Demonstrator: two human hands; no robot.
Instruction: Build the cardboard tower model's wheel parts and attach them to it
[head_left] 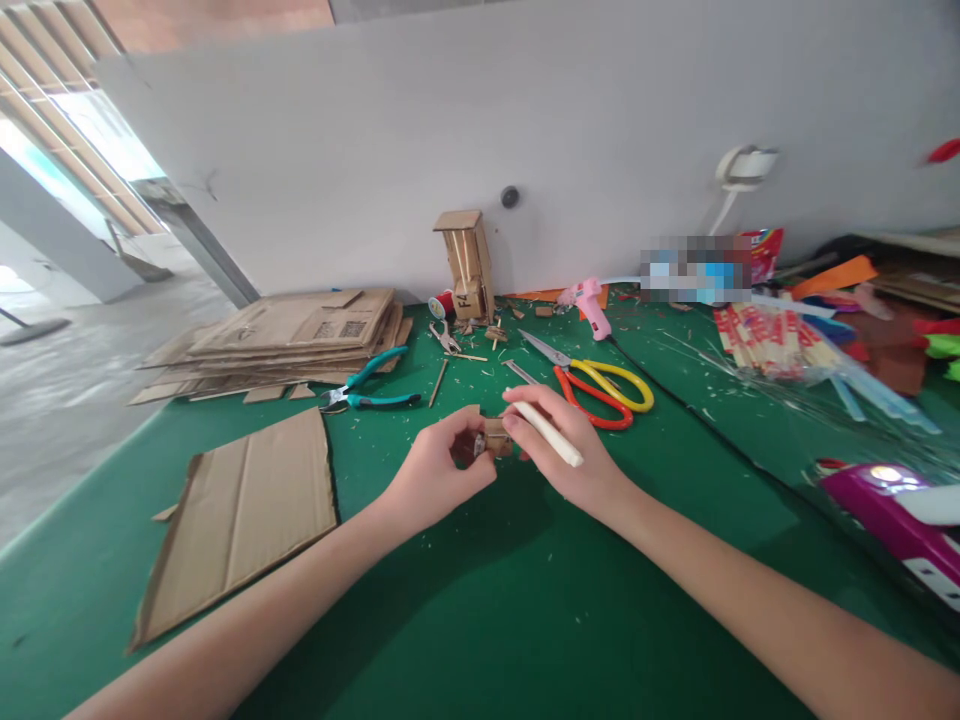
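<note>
In the middle of the head view, my left hand [439,465] is closed around a small folded cardboard piece [497,437], with something shiny beside its thumb that I cannot make out. My right hand [577,450] meets it from the other side, its fingertips at the cardboard's right end. A white pen-like stick [551,430] lies across the right hand's fingers, held there. Just beyond that hand are scissors [600,385] with one red and one yellow handle. Teal-handled pliers [371,385] rest farther left.
Stacked cardboard [300,330] and a loose sheet [247,500] occupy the left. Toward the white wall stand a cardboard structure [466,265] and a pink glue gun [589,305], its black cord running right. A purple device [885,510] sits at right. Scraps litter the green table [480,620].
</note>
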